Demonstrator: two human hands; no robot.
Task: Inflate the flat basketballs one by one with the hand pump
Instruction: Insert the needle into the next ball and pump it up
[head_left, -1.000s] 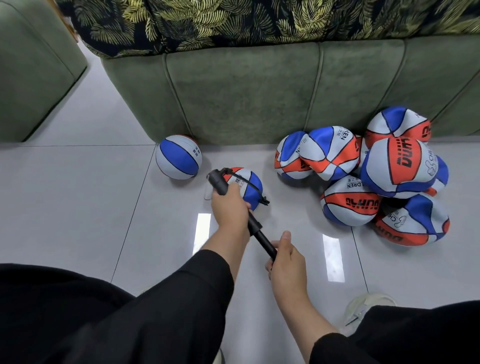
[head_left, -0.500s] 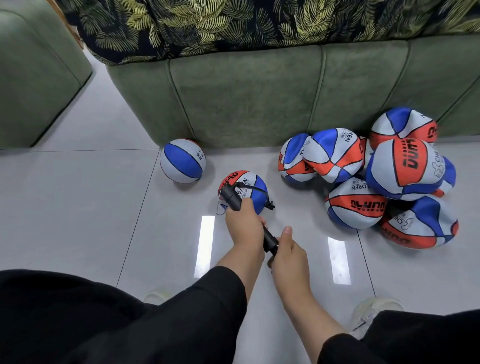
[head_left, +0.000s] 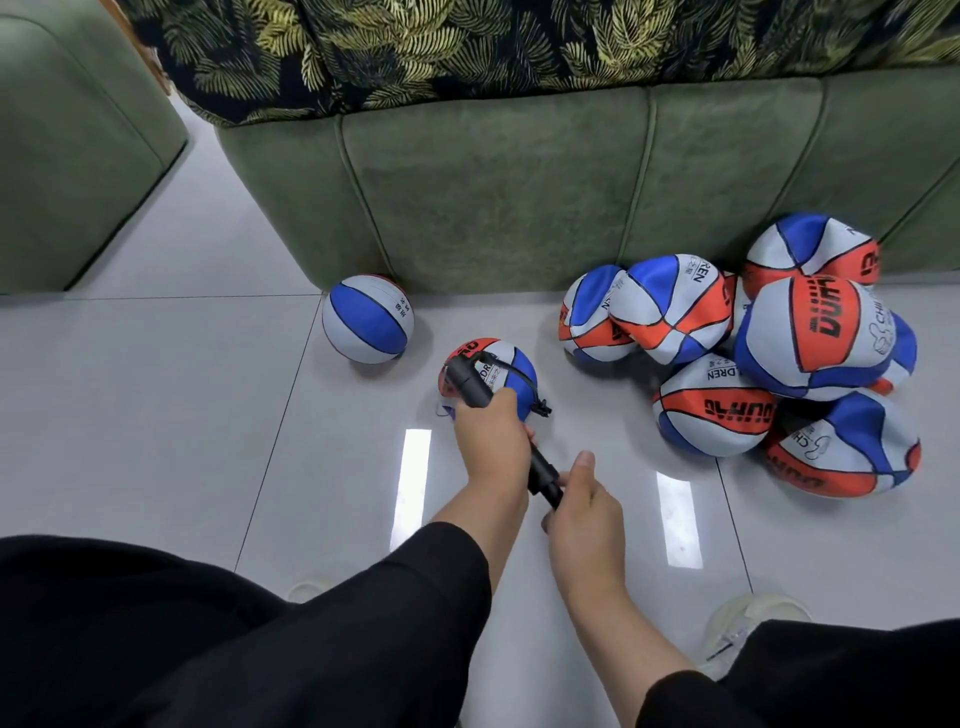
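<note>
- The pump (head_left: 470, 387) is held low over the floor (head_left: 156, 415), in front of the sofa (head_left: 493, 197); its long axis runs diagonally, the far end pointing up-left over the ball (head_left: 506, 371), the near end pointing down-right toward the person.
- The pump's barrel is gripped by the left hand (head_left: 491, 441), fingers wrapped round it; the middle of the barrel is hidden inside that grip.
- The pump's near end (head_left: 545, 478) is gripped by the right hand (head_left: 584, 512), thumb laid along the top; the handle itself is covered by the palm and cannot be made out.
- A thin black hose (head_left: 519, 376) is seen looping from the pump's far end across the ball to its right side; where it enters the ball is too small to tell.
- The ball lies on the floor, partly covered by the pump and the left hand.
- A round blue-and-white ball (head_left: 366, 319) lies to the left, touching the sofa base.
- A pile of creased balls (head_left: 753, 358) is heaped to the right against the sofa.
- Both forearms emerge from black sleeves (head_left: 405, 597); a pale shoe (head_left: 748, 623) is partly cut off by the right leg at the lower right.
- A leaf-print cover (head_left: 467, 47) is draped over the sofa top, cut off by the upper edge.
</note>
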